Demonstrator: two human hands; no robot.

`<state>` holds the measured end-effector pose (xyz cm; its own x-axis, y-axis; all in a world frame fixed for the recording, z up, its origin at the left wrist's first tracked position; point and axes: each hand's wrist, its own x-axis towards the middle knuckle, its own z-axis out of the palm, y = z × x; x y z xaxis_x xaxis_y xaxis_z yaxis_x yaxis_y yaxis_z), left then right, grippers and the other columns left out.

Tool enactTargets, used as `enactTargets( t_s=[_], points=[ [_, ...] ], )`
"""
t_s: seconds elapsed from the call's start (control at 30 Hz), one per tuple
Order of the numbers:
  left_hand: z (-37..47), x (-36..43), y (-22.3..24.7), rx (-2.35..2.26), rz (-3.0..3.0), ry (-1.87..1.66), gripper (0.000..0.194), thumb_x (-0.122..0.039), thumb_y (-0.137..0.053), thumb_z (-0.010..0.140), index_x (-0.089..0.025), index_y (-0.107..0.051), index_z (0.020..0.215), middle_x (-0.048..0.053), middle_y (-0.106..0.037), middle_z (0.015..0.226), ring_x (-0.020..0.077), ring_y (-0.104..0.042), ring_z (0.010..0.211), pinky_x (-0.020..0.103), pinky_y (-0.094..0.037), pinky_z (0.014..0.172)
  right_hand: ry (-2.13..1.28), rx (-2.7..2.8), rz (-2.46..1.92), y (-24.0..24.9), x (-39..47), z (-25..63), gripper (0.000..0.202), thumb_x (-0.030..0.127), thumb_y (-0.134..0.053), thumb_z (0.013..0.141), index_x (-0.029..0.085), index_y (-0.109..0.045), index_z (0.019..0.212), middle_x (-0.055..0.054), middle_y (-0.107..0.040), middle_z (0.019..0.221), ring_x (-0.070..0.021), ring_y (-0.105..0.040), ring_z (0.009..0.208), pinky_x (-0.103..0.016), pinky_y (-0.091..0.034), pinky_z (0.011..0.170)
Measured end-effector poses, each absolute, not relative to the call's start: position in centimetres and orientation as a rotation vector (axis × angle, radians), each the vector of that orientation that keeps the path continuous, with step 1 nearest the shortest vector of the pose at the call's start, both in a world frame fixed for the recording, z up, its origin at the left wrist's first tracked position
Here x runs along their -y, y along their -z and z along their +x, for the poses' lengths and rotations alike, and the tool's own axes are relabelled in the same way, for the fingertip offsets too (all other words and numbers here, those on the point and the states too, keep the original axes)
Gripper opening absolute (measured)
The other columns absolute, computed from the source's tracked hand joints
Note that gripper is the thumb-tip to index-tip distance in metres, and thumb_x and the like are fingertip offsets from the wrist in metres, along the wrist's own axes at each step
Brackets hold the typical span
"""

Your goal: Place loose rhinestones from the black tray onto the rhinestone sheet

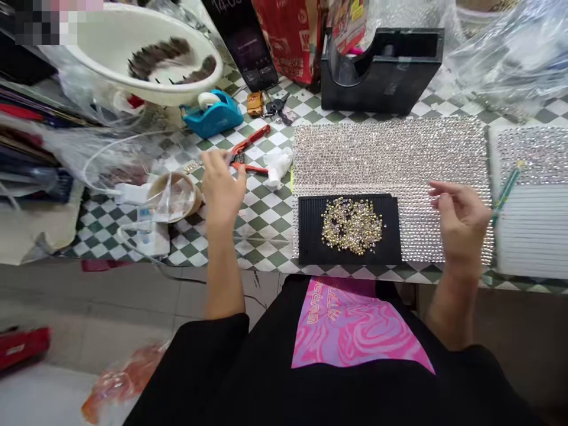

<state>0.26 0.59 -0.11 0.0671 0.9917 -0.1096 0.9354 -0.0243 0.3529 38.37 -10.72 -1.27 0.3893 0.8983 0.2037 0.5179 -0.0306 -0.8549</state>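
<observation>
My left hand [220, 186] hovers at the jaw end of red-handled pliers [248, 142], thumb apart from the fingers; I see nothing in it. A crumpled white piece [278, 165] lies right of the pliers. My right hand [464, 220] is over the right part of a sheet of silvery rhinestones [390, 148], fingers loosely bent and apart, with nothing visible between them. Loose gold rhinestones [352, 228] are heaped on a black ridged tray [306, 236], which rests on the sheet's near left part.
A blue tape dispenser [215, 115], keys [276, 106], a phone [244, 47] and a black box [381, 77] stand along the back. Left are a tape roll [195, 201] and a white power strip [153, 239]. A green pen-like tool [508, 192] lies on a white ridged board [532, 236].
</observation>
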Motion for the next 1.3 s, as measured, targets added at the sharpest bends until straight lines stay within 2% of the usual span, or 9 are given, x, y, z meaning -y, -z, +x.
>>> enactTargets(
  t_s=[0.2, 0.33, 0.57, 0.63, 0.73, 0.9, 1.03, 1.17, 1.3],
  points=[
    [0.0, -1.7, 2.2, -1.893, 2.030, -0.391, 0.013, -0.021, -0.064, 0.086, -0.021, -0.061, 0.099, 0.009, -0.058, 0.112, 0.0174, -0.055, 0.083, 0.035, -0.046, 0.072, -0.534, 1.316, -1.632, 0.9, 10.4, 37.3, 0.028, 0.030, -0.054, 0.093, 0.016, -0.073, 0.108, -0.008, -0.066, 0.100, -0.0133, -0.064, 0.092, -0.029, -0.052, 0.079],
    [-2.8, -3.8, 3.8, -1.839, 2.031, -0.868, 0.012, -0.013, -0.069, 0.082, -0.020, -0.061, 0.086, 0.004, -0.054, 0.101, 0.0141, -0.050, 0.081, 0.034, -0.044, 0.074, -0.569, 1.353, -1.590, 0.1, 9.9, 36.9, 0.026, 0.030, -0.056, 0.093, 0.016, -0.073, 0.107, -0.008, -0.067, 0.099, -0.0127, -0.064, 0.091, -0.028, -0.051, 0.077],
    [-2.8, -3.3, 0.9, -1.297, 2.044, -1.609, 0.023, -0.039, -0.069, 0.092, -0.021, -0.055, 0.096, -0.006, -0.061, 0.084, 0.0070, -0.057, 0.070, 0.025, -0.042, 0.060, -0.813, 1.283, -1.356, -1.4, 9.4, 34.1, 0.025, 0.035, -0.054, 0.096, 0.019, -0.071, 0.106, -0.003, -0.068, 0.088, -0.0101, -0.064, 0.081, -0.026, -0.052, 0.074],
    [0.1, -0.8, -0.8, -1.257, 2.203, -1.572, 0.005, -0.025, -0.062, 0.096, -0.023, -0.060, 0.099, -0.005, -0.066, 0.085, 0.0070, -0.058, 0.070, 0.025, -0.044, 0.062, -1.046, 1.237, -1.260, -1.5, 9.6, 32.3, 0.035, 0.043, -0.047, 0.099, 0.018, -0.071, 0.106, -0.004, -0.070, 0.084, -0.0112, -0.066, 0.078, -0.028, -0.054, 0.074],
    [4.8, 3.1, -3.0, -0.904, 2.725, -1.514, 0.021, -0.008, -0.053, 0.092, -0.026, -0.064, 0.089, -0.003, -0.070, 0.078, 0.0104, -0.059, 0.069, 0.026, -0.043, 0.058, -1.746, 1.051, -0.961, -1.3, 9.8, 29.6, 0.064, 0.067, -0.034, 0.096, 0.016, -0.071, 0.106, -0.009, -0.073, 0.092, -0.0162, -0.071, 0.086, -0.034, -0.057, 0.083],
    [9.2, 6.6, -4.2, -0.250, 3.182, -1.286, 0.016, -0.015, -0.062, 0.085, -0.027, -0.063, 0.075, -0.006, -0.076, 0.088, 0.0079, -0.055, 0.062, 0.022, -0.036, 0.051, -2.276, 0.686, -0.662, -1.1, 9.9, 28.9, 0.097, 0.089, -0.018, 0.083, 0.014, -0.066, 0.120, -0.016, -0.065, 0.128, -0.0210, -0.066, 0.109, -0.037, -0.055, 0.093],
    [9.5, 6.9, -3.6, -0.199, 3.252, -1.120, 0.008, -0.019, -0.067, 0.086, -0.026, -0.066, 0.082, -0.004, -0.077, 0.096, 0.0084, -0.062, 0.075, 0.019, -0.043, 0.060, -2.310, 0.616, -0.583, -0.8, 10.5, 31.0, 0.090, 0.086, -0.024, 0.084, 0.017, -0.058, 0.131, -0.015, -0.054, 0.143, -0.0231, -0.059, 0.122, -0.039, -0.054, 0.097],
    [9.7, 7.0, -2.4, -0.243, 3.218, -1.000, 0.002, -0.022, -0.068, 0.090, -0.021, -0.067, 0.088, 0.001, -0.074, 0.110, 0.0079, -0.058, 0.071, 0.022, -0.040, 0.059, -2.258, 0.634, -0.520, -1.2, 11.0, 32.2, 0.063, 0.063, -0.045, 0.088, 0.021, -0.057, 0.133, -0.010, -0.056, 0.142, -0.0209, -0.058, 0.125, -0.037, -0.054, 0.098],
    [10.6, 7.7, -1.5, -0.642, 2.916, -1.362, 0.021, -0.013, -0.067, 0.089, -0.023, -0.063, 0.107, 0.002, -0.060, 0.106, 0.0076, -0.049, 0.069, 0.022, -0.040, 0.058, -2.149, 0.672, -0.584, -2.6, 11.3, 32.8, 0.057, 0.048, -0.048, 0.081, 0.019, -0.058, 0.129, -0.010, -0.062, 0.131, -0.0219, -0.062, 0.118, -0.040, -0.054, 0.099]
  ],
)
